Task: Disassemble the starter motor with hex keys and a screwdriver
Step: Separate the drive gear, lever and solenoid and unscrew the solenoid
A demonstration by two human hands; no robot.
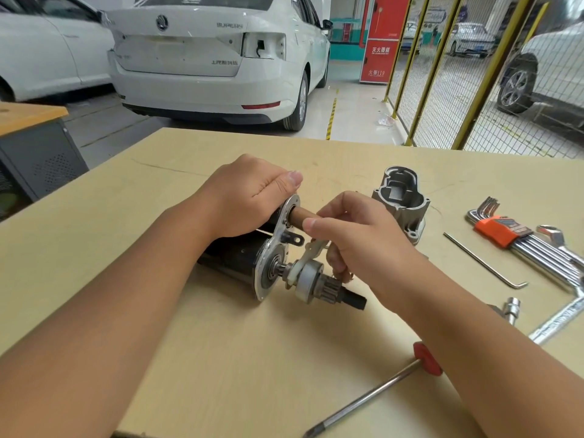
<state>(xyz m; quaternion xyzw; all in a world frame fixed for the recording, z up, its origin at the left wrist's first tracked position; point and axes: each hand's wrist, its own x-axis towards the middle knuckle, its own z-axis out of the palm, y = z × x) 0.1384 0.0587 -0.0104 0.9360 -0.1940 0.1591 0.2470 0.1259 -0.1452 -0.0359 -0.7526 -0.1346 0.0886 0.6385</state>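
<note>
The black starter motor [234, 259] lies on its side on the wooden table [221, 358], its silver end plate [268, 263] and pinion gear [330, 290] pointing right. My left hand [249, 197] grips the solenoid part on top of the motor. My right hand [357, 245] pinches the brown solenoid plunger [298, 216] sticking out of the plate, just above the white shift fork [308, 256]. The removed aluminium nose housing [401, 200] stands behind my right hand. A loose hex key [483, 262] lies to the right, and a red-handled screwdriver [376, 393] lies at the front.
A set of hex keys in an orange holder [502, 232] and a socket wrench [543, 324] lie at the table's right edge. A white car [218, 58] is parked beyond the table, a yellow mesh fence [458, 74] stands right, and a grey cabinet [34, 153] left.
</note>
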